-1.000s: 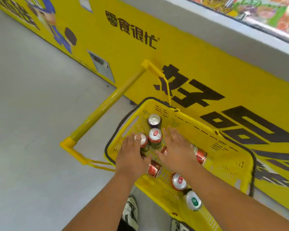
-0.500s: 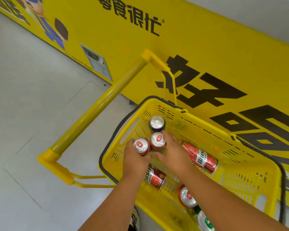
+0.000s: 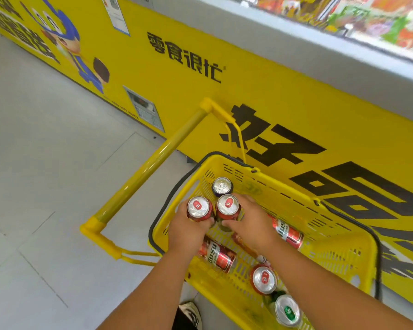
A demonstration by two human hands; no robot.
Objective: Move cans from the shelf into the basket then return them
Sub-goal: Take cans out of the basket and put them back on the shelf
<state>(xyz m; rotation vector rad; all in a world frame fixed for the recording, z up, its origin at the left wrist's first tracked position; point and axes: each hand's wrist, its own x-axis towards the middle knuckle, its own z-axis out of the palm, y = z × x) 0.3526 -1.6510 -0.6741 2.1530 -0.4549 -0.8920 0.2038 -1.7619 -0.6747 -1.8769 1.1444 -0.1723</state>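
A yellow basket (image 3: 339, 248) stands on the floor and holds several cans. My left hand (image 3: 188, 231) grips an upright red can (image 3: 198, 207) at the basket's far left end. Beside it, my right hand (image 3: 250, 223) grips a second upright red can (image 3: 227, 205). A dark can (image 3: 221, 185) stands just beyond them. Red cans lie on their sides below my left hand (image 3: 216, 254) and to the right of my right hand (image 3: 287, 233). Near the closer end stand a red can (image 3: 264, 278) and a green-tabbed can (image 3: 287, 310).
The basket's long yellow pull handle (image 3: 150, 164) slants up to the left over the grey tiled floor (image 3: 45, 186). A yellow freezer cabinet (image 3: 284, 96) with black lettering runs behind the basket, with packaged goods under its glass top. My shoe (image 3: 188, 315) shows at the bottom.
Both hands have closed around the two upright red cans and raised them a little. The view has tilted upward, so the freezer's top shows again.
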